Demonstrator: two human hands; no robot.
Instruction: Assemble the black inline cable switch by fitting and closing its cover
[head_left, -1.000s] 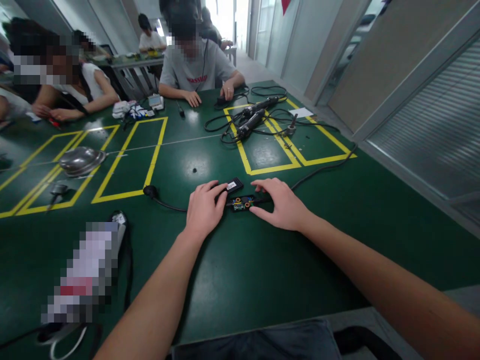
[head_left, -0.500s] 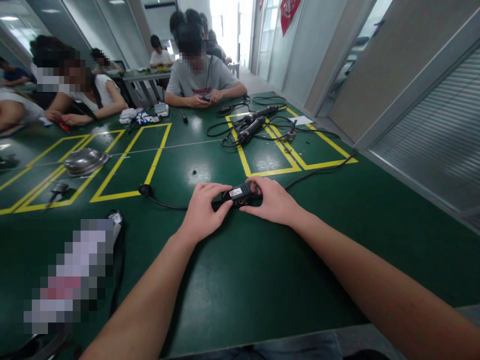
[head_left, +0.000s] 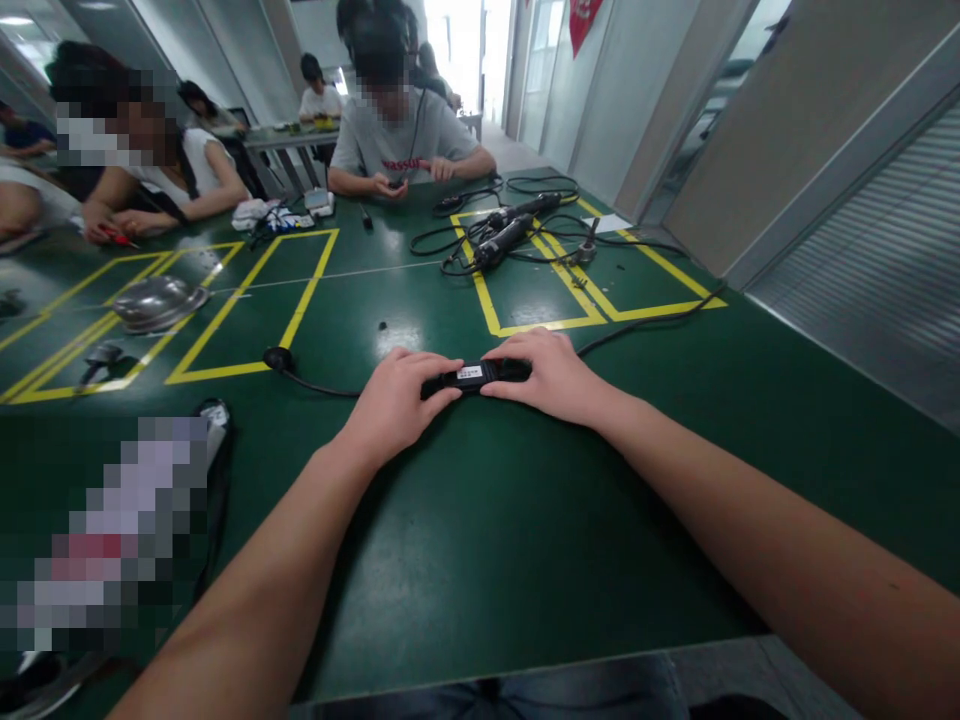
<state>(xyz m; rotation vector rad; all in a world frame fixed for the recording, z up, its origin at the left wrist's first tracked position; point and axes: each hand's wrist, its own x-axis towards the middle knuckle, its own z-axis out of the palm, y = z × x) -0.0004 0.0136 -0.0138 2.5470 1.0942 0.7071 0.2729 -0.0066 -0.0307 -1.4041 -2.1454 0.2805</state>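
Observation:
Between my two hands is a small black box (head_left: 471, 374) with a white printed label, lying low over the green table (head_left: 465, 560). My left hand (head_left: 397, 400) grips its left end, thumb in front and fingers behind. The right end is pinched the same way by my right hand (head_left: 551, 378). A black cable (head_left: 322, 391) runs left from under my left hand to a round black plug (head_left: 278, 359). Another dark cable (head_left: 637, 324) leads from behind my right hand toward the table's right edge. My fingers partly cover both ends of the box.
Two black electric screwdrivers (head_left: 506, 240) with looped cords lie at the back right, beside a metal part (head_left: 587, 243). A shiny metal bowl (head_left: 159, 304) stands at left. A blurred-out object (head_left: 120, 520) lies at front left. A person (head_left: 405, 130) sits opposite; others sit at left.
The box has turned so its side with a brass-coloured port no longer shows. My right fingers have come in closer around its end. The view has shifted slightly; the person opposite has parted their hands.

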